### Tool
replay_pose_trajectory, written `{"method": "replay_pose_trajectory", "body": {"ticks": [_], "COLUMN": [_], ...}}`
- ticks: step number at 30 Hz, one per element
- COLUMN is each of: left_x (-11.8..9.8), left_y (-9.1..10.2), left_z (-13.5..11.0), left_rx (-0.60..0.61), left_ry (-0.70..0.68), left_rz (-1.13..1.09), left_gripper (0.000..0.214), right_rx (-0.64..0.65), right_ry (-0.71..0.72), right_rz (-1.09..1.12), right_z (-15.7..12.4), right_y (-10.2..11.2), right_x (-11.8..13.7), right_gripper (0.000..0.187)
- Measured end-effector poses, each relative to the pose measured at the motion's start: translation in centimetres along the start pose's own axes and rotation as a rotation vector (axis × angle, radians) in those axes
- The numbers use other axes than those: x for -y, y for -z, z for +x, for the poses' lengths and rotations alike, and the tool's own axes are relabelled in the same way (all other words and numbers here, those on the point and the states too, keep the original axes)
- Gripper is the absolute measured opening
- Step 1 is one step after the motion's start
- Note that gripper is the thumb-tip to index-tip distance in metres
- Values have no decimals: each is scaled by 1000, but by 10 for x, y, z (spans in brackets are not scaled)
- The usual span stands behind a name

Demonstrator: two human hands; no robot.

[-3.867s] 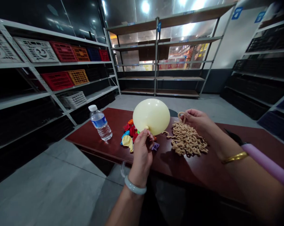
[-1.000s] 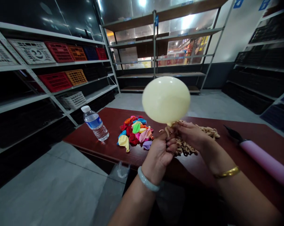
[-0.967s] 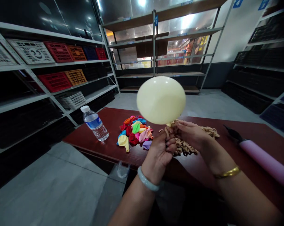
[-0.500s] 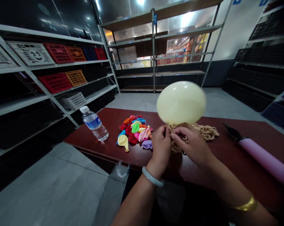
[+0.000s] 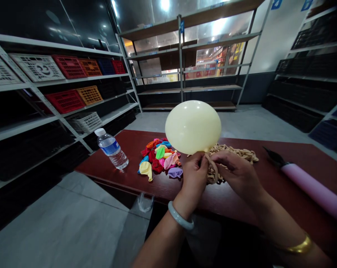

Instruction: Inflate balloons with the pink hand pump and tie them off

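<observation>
An inflated pale yellow balloon (image 5: 193,126) stands above my hands, its knotted end pointing down. My left hand (image 5: 195,171) is closed, pinching at the balloon's neck, where a strand of tan rope (image 5: 210,162) also passes. My right hand (image 5: 238,173) has its thumb and fingers closed at that rope, just right of the neck; its fingertips are partly hidden. Behind and below the hands lies the rest of the tan rope, a looped, chain-like heap (image 5: 245,154) on the dark red table (image 5: 154,190).
Left of my hands is a pile of uninflated coloured balloons (image 5: 160,153). A water bottle (image 5: 112,149) stands near the table's left end. On the right lies a pink balloon pump (image 5: 310,186) with a black nozzle. Shelves with crates (image 5: 69,66) line the left side.
The inflated balloon has swung left and slightly down. My right hand has drawn a little away to the right from my left, and a rope strand now shows between them.
</observation>
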State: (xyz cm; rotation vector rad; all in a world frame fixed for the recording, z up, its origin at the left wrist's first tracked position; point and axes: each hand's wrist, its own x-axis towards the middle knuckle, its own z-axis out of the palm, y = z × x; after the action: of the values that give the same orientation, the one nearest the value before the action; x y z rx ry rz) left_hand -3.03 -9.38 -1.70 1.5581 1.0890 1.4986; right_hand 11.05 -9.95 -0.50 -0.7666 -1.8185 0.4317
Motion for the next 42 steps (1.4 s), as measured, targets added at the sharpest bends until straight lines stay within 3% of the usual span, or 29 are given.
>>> {"method": "replay_pose_trajectory", "body": {"ticks": [5, 10, 13, 18, 22, 28, 33, 36, 42], "left_x": [-3, -6, -9, -7, -5, -2, 1, 3, 6], "left_y": [1, 5, 7, 9, 9, 10, 4, 0, -1], "left_z": [-2, -2, -4, -9, -12, -8, -8, -11, -16], "left_rx": [16, 12, 42, 73, 73, 125, 111, 66, 56], "left_ry": [-7, -86, -159, -255, -303, -204, -95, -112, -151], "left_rz": [10, 292, 455, 677, 763, 546, 209, 123, 51], "left_gripper": [23, 24, 22, 16, 17, 19, 23, 25, 21], "right_rx": [41, 56, 41, 89, 145, 207, 38, -44, -62], "right_ry": [91, 62, -108, -552, -689, -627, -382, -280, -360], "right_rz": [-61, -101, -47, 160, 260, 288, -144, -300, -170], "right_z": [6, 7, 7, 8, 8, 7, 3, 1, -1], "right_y": [6, 8, 8, 9, 12, 15, 11, 4, 1], "right_x": [7, 8, 7, 4, 2, 10, 21, 29, 35], "right_gripper": [22, 17, 3, 17, 23, 24, 14, 10, 13]}}
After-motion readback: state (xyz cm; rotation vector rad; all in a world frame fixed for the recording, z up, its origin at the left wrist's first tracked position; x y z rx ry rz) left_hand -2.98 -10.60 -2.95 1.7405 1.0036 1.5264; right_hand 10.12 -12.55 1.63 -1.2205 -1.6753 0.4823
